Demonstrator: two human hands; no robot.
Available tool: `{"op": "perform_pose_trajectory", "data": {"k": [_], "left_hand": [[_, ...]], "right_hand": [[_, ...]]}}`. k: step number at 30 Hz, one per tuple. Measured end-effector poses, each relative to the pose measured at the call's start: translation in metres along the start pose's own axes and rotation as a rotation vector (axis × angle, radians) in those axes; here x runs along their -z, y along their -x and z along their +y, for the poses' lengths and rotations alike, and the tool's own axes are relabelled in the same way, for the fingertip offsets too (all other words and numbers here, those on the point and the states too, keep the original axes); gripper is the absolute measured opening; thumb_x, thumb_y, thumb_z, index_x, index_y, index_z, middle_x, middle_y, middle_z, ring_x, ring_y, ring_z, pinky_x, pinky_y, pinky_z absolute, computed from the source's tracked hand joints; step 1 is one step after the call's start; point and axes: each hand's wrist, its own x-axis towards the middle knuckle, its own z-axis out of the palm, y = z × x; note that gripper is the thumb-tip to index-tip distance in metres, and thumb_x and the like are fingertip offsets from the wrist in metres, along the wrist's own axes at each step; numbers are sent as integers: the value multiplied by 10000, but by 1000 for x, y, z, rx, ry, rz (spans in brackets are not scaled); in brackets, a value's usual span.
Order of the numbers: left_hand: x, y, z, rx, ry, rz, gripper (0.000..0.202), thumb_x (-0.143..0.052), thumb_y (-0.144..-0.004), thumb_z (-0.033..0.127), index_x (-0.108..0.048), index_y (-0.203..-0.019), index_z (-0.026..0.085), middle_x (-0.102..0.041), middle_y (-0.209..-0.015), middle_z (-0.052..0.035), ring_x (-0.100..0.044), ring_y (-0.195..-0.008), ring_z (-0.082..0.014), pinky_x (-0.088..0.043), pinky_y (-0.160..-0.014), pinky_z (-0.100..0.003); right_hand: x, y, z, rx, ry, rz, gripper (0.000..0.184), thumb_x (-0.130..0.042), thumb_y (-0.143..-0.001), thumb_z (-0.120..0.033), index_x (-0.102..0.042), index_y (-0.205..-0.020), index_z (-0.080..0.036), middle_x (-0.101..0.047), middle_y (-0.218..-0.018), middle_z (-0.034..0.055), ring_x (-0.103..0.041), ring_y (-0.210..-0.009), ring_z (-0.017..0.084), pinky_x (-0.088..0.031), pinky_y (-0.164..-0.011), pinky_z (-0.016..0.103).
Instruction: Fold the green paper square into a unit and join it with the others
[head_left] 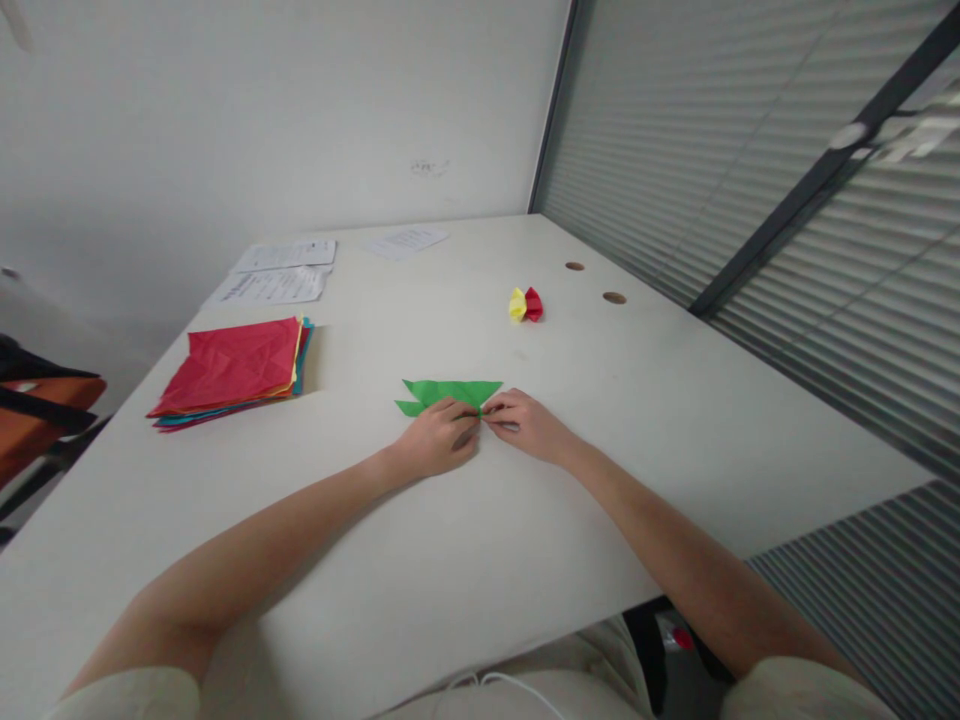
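Observation:
A folded green paper (448,392) lies flat on the white table (465,520), its wide edge pointing away from me. My left hand (439,440) rests on its near left part with fingers curled and pinching the paper. My right hand (525,422) meets it from the right, fingertips pressed together on the paper's near tip. The lower part of the green paper is hidden under both hands.
A stack of coloured paper sheets (234,372), red on top, sits at the left. A small yellow and red folded piece (526,304) lies farther back. Printed white sheets (281,272) are at the far left corner. Two round holes (613,297) pierce the tabletop. Blinds cover the right wall.

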Motion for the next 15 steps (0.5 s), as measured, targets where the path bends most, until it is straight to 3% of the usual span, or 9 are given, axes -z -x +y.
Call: {"op": "perform_pose_trajectory", "data": {"k": [15], "left_hand": [[-1, 0, -2, 5, 16, 14, 192, -519, -841, 171, -676, -946, 135, -654, -1025, -118, -596, -941, -220, -522, -858, -384]], "right_hand": [[7, 1, -1, 36, 38, -64, 212, -568, -870, -148, -740, -960, -235, -677, -1062, 66, -580, -957, 204, -484, -869, 395]]}}
